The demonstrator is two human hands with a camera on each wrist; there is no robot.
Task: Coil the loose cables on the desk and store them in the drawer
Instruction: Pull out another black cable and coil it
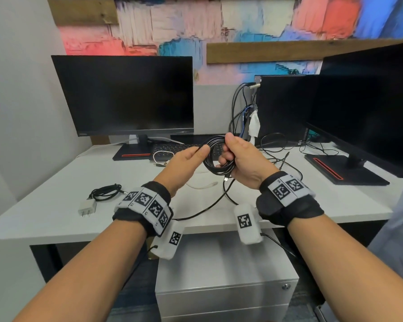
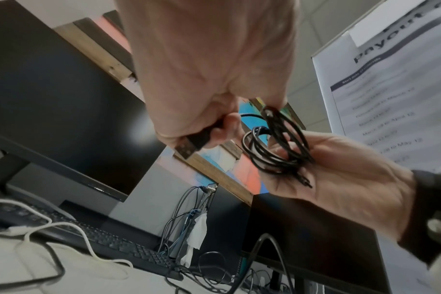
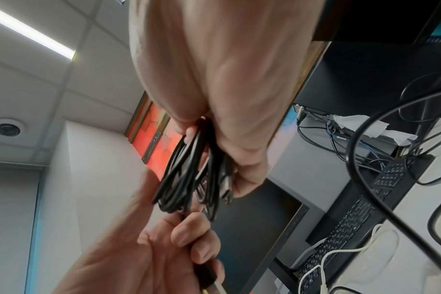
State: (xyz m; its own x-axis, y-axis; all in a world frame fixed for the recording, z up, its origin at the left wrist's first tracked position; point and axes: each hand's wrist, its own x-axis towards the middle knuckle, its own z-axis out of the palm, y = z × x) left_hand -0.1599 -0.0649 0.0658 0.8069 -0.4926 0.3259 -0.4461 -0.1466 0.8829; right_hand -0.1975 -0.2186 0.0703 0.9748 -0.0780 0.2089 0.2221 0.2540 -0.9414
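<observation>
Above the desk I hold a black cable wound into a coil. My right hand grips one side of the coil, with one plug hanging below at the palm. My left hand pinches the cable's other end; the left wrist view shows it is a USB plug held between thumb and fingers. The right wrist view shows the coil's loops bunched inside my right fist. Under the desk stands a silver drawer unit with its drawers shut.
On the desk lie a white cable, a bundled black cable with a white charger, and a loose black cable near the front edge. Two monitors, a keyboard and a computer tower stand behind.
</observation>
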